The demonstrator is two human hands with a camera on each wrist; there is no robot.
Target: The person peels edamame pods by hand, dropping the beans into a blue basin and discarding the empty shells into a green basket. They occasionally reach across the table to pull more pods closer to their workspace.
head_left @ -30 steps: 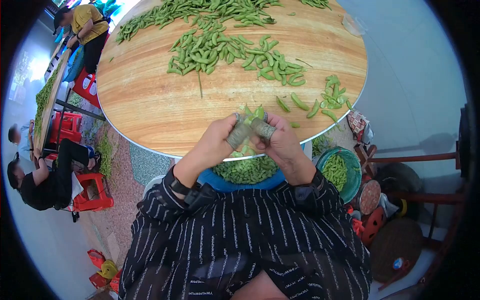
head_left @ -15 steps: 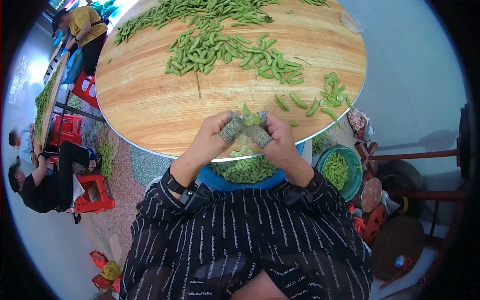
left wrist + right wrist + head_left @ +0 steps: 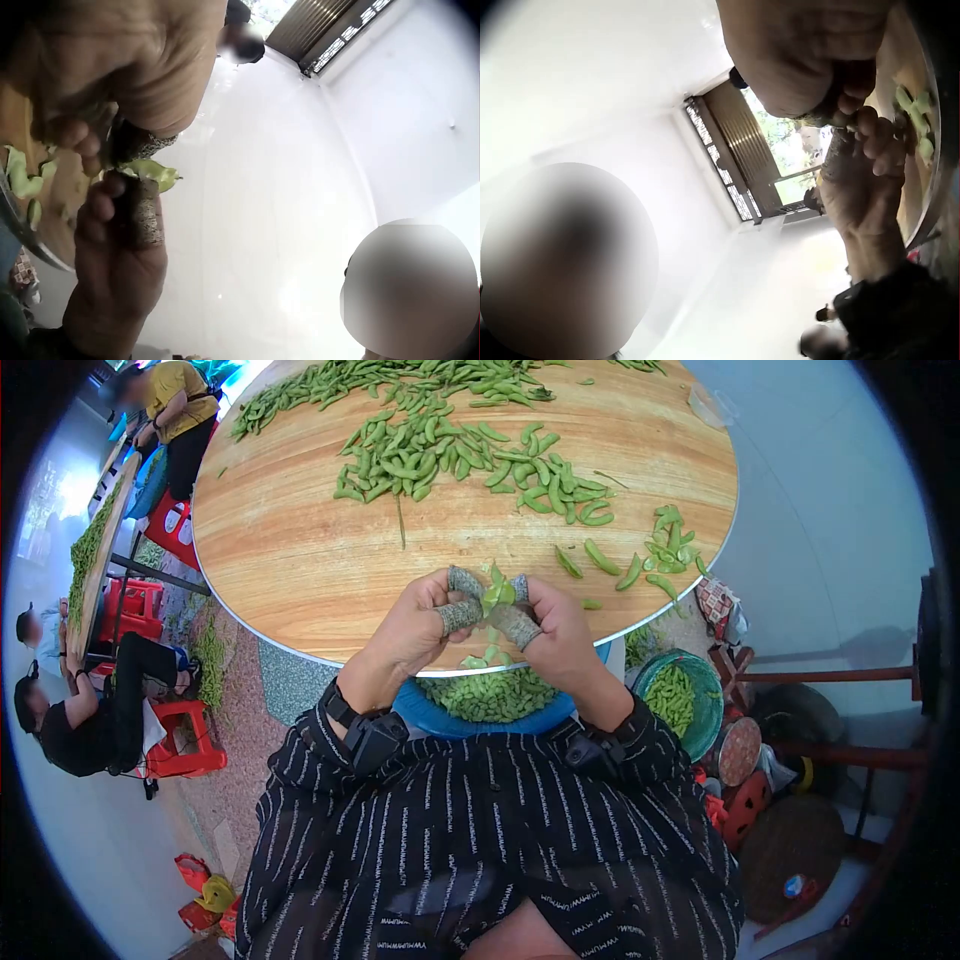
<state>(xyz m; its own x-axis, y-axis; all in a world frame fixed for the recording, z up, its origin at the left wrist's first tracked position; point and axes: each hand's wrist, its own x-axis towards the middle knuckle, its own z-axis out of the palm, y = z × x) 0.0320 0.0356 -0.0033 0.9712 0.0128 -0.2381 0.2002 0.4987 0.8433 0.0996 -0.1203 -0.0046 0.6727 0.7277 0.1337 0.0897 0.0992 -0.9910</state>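
Note:
Over the near edge of the round wooden table [image 3: 290, 575], my left hand [image 3: 412, 628] and right hand [image 3: 562, 632] face each other. Between their fingertips they pinch a split green bean pod [image 3: 497, 592]. The pod also shows in the left wrist view, its pale tip [image 3: 171, 178] sticking out past the fingers. Grey textured wraps [image 3: 460, 617] cover the thumbs and forefingers of both hands. Below the hands, a few empty-looking pod shells [image 3: 486, 658] lie at the table edge. Under that edge stands a blue basin [image 3: 420, 722] of shelled green beans [image 3: 490, 698].
Piles of bean pods [image 3: 400, 455] cover the table's far part, with loose pods [image 3: 600, 557] at right. A green bucket [image 3: 712, 710] of pods stands on the floor at right. Other people [image 3: 75, 730] sit at a second table on the left, near red stools [image 3: 185, 745].
Both hands stay close together over the table edge and have shifted slightly. The pod between them stands more upright and shows more opened pale green than before.

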